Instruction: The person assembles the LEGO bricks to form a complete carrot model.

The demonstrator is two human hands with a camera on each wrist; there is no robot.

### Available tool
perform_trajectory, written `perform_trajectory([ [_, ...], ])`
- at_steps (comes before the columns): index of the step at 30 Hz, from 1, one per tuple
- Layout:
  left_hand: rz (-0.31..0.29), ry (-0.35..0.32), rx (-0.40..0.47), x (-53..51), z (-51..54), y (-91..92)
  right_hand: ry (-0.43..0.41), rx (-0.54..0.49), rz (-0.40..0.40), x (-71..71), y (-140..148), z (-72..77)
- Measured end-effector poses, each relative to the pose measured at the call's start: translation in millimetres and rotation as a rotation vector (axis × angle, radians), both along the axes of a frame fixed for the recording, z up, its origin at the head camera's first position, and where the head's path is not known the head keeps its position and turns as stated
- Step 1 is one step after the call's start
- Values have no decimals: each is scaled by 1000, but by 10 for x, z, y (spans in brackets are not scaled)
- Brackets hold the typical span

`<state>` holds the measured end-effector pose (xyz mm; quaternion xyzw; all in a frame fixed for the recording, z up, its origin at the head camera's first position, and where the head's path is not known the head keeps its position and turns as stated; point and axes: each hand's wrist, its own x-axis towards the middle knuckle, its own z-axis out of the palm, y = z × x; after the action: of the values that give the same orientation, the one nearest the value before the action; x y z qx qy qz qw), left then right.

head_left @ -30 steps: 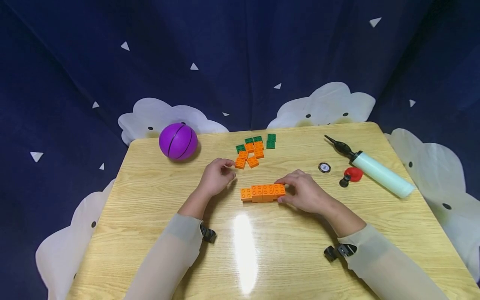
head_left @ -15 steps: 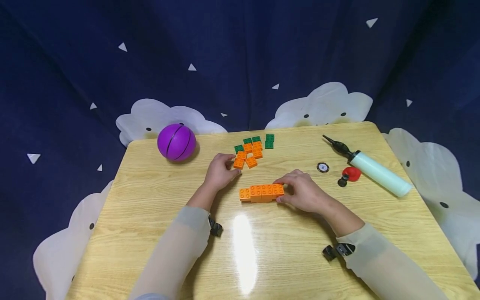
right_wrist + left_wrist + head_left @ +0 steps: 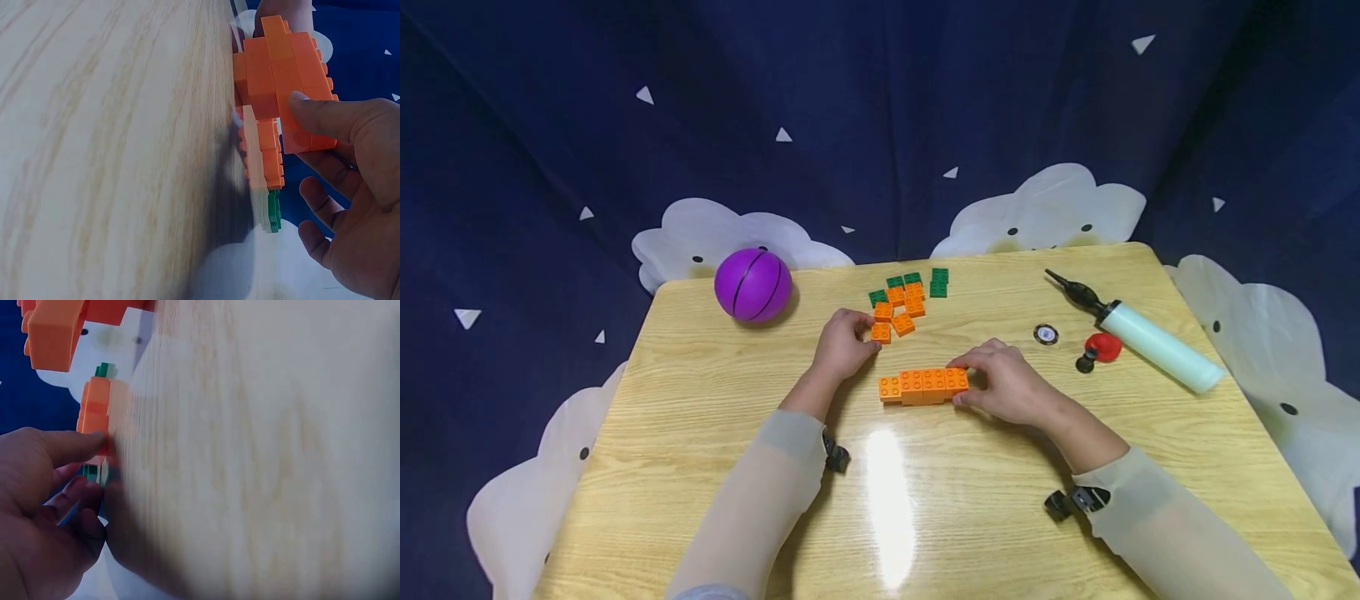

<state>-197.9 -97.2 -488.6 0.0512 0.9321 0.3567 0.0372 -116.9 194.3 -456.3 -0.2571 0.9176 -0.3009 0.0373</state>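
My right hand (image 3: 1009,383) grips the right end of a joined row of orange building bricks (image 3: 923,387); in the right wrist view its thumb (image 3: 319,115) presses the side of this block (image 3: 281,69), which is stacked in layers. Farther left, my left hand (image 3: 841,346) pinches a small orange brick (image 3: 881,333) between thumb and fingers at the near edge of a loose group. Close behind that brick lie several more orange bricks (image 3: 903,324). Green bricks (image 3: 938,282) lie at the back of the group. The left wrist view shows the left hand (image 3: 37,494) partly covering its brick.
A purple ball (image 3: 753,285) sits at the back left of the wooden table (image 3: 700,433). To the right lie a hand pump (image 3: 1157,343), a poker chip (image 3: 1046,334), a red piece (image 3: 1105,346) and a small black piece (image 3: 1086,362). A dark curtain (image 3: 880,125) hangs behind.
My left hand has moved right to the loose group and taken hold of the nearest orange brick, drawing it slightly toward me, away from the others. The right hand has stayed on its block.
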Motion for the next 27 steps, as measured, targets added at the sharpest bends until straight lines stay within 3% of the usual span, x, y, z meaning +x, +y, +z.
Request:
perform_trajectory([
  [18,-23,-8,45,129,4,-144,7,6,1,-1,18,-7],
  [27,-22,-3,71,283,46,-224,13,3,7,-23,-4,-14],
])
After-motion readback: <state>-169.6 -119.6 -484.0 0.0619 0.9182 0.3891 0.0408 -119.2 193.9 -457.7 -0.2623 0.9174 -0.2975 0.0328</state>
